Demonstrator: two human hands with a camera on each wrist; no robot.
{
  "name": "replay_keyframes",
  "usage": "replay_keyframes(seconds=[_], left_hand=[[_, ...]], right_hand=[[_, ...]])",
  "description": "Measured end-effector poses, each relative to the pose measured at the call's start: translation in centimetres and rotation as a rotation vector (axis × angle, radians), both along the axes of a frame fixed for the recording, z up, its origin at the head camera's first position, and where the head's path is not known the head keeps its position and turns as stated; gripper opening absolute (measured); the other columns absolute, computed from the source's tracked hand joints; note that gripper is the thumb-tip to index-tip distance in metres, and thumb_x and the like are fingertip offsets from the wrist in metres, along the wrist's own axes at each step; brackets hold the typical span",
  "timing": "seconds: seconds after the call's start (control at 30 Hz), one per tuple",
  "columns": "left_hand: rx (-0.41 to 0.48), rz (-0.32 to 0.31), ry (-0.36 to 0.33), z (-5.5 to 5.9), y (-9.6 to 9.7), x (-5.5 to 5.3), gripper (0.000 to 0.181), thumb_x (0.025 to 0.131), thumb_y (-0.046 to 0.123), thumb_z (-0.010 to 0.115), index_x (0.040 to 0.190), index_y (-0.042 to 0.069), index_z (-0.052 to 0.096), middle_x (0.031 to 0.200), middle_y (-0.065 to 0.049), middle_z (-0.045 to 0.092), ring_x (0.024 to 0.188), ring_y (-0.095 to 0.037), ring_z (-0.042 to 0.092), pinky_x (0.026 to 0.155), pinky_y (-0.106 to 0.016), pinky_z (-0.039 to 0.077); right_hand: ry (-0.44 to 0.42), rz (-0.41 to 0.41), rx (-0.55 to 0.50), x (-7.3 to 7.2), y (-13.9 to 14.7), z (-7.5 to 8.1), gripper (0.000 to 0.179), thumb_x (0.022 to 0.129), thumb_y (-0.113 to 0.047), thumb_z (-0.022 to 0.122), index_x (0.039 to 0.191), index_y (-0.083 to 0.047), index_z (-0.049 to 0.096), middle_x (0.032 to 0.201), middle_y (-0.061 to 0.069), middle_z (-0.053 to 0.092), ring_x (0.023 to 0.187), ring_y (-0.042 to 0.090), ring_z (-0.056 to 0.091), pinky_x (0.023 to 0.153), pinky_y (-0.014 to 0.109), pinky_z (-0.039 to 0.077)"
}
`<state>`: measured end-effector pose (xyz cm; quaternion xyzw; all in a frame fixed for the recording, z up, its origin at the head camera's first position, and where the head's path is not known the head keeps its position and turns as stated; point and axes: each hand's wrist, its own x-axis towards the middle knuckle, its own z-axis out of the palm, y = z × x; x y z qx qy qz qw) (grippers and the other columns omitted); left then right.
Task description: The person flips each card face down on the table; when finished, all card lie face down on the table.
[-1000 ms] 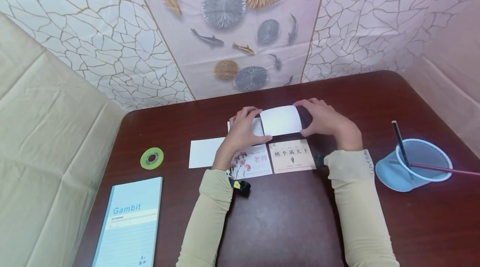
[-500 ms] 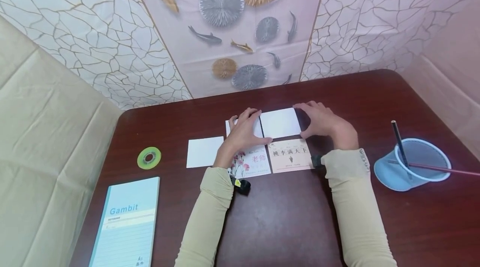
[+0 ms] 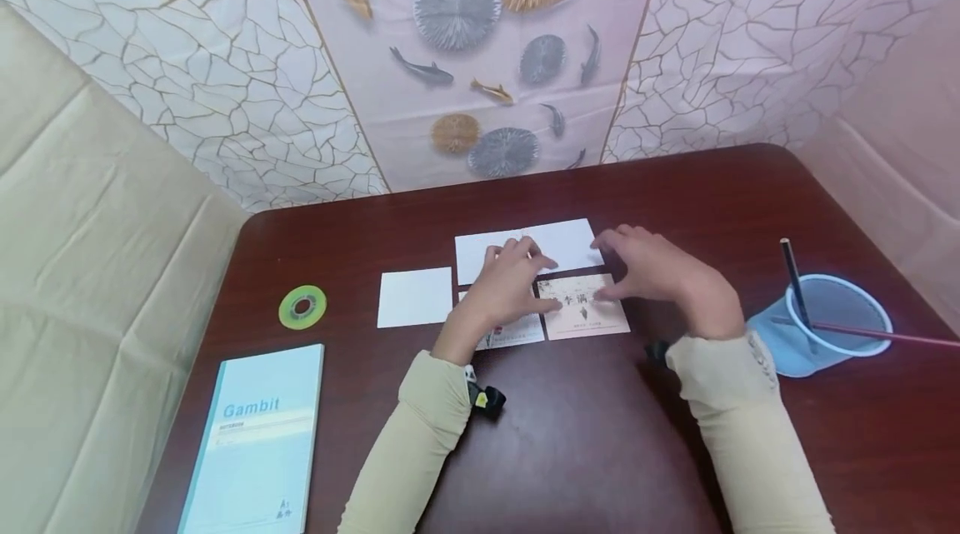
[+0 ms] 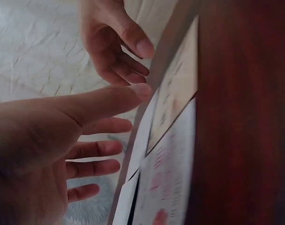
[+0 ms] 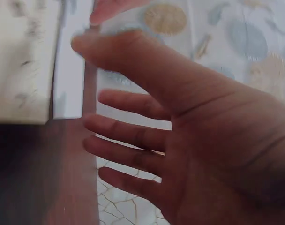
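Observation:
My left hand [image 3: 504, 288] hovers over a card with printed pink flowers [image 4: 166, 178], its fingers spread and nothing held. It hides much of that card in the head view. My right hand [image 3: 656, 271] is above the right side of a cream card with Chinese characters [image 3: 588, 326], fingers apart and holding nothing. Both wrist views show the fingers off the cards. Behind these printed cards lie two white cards, a right one [image 3: 573, 238] and a left one [image 3: 474, 255], edge to edge. Another white card [image 3: 415, 297] lies to their left.
A blue mesh pen cup [image 3: 795, 342] lies tilted at the right, with a black pencil [image 3: 795, 280] and a reddish stick [image 3: 915, 336] in it. A green tape roll [image 3: 302, 306] and a Gambit notebook [image 3: 258, 442] lie at the left on the dark table [image 3: 577, 451].
Both hands have let go of the right white card, which lies flat behind the cream card. They have moved back toward the body, over the printed cards.

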<state>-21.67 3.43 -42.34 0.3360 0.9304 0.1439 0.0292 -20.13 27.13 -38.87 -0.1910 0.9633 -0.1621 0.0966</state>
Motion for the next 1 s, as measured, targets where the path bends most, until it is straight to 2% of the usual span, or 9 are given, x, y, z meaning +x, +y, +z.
replay_keyframes(seconds=[0.13, 0.3, 0.5, 0.7, 0.9, 1.0], left_hand=[[-0.085, -0.042, 0.037, -0.2, 0.7, 1.4, 0.06, 0.075, 0.055, 0.079, 0.123, 0.021, 0.067, 0.116, 0.001, 0.049, 0.105, -0.018, 0.041, 0.093, -0.042, 0.03], [-0.109, -0.056, 0.044, -0.8, 0.9, 2.0, 0.053, 0.075, 0.055, 0.08, 0.112, 0.02, 0.066, 0.113, 0.002, 0.047, 0.101, -0.018, 0.038, 0.09, -0.041, 0.028], [-0.109, -0.053, 0.057, -1.0, 0.9, 2.4, 0.069, 0.074, 0.056, 0.079, 0.128, 0.016, 0.062, 0.118, 0.0, 0.046, 0.105, -0.019, 0.038, 0.094, -0.042, 0.027], [-0.135, -0.025, 0.091, -0.8, 0.8, 2.4, 0.07, 0.076, 0.063, 0.073, 0.124, 0.014, 0.061, 0.122, -0.003, 0.044, 0.11, -0.02, 0.037, 0.097, -0.045, 0.026], [-0.107, -0.02, 0.069, -0.6, 1.0, 2.7, 0.091, 0.067, 0.068, 0.077, 0.131, 0.011, 0.049, 0.117, -0.002, 0.045, 0.107, -0.02, 0.039, 0.096, -0.045, 0.028], [-0.13, -0.02, 0.09, -0.5, 1.2, 2.9, 0.095, 0.064, 0.064, 0.081, 0.134, 0.01, 0.047, 0.118, -0.003, 0.045, 0.109, -0.02, 0.04, 0.096, -0.044, 0.027]], right_hand=[[-0.053, 0.002, -0.011, 1.7, 0.5, -0.4, 0.082, 0.065, -0.035, 0.092, 0.129, 0.0, 0.056, 0.116, 0.017, 0.058, 0.104, 0.033, 0.053, 0.09, 0.053, 0.042], [-0.069, 0.017, -0.008, 2.3, 0.6, -1.1, 0.084, 0.06, -0.031, 0.094, 0.129, -0.001, 0.056, 0.112, 0.016, 0.055, 0.099, 0.031, 0.051, 0.086, 0.049, 0.044], [-0.085, -0.005, -0.007, 2.1, 0.6, -1.5, 0.078, 0.058, -0.024, 0.095, 0.124, -0.005, 0.058, 0.106, 0.013, 0.052, 0.097, 0.03, 0.048, 0.083, 0.047, 0.043], [-0.106, -0.028, -0.06, 2.0, 0.8, -1.5, 0.08, 0.056, -0.023, 0.097, 0.12, -0.007, 0.051, 0.106, 0.015, 0.049, 0.099, 0.031, 0.045, 0.084, 0.046, 0.043], [-0.11, -0.027, -0.066, 2.1, 0.7, -1.3, 0.082, 0.057, -0.026, 0.096, 0.12, -0.006, 0.048, 0.11, 0.016, 0.049, 0.101, 0.032, 0.044, 0.086, 0.047, 0.041], [-0.108, -0.024, -0.067, 2.1, 0.7, -1.3, 0.082, 0.058, -0.026, 0.096, 0.121, -0.006, 0.047, 0.109, 0.016, 0.049, 0.101, 0.031, 0.045, 0.087, 0.047, 0.041]])
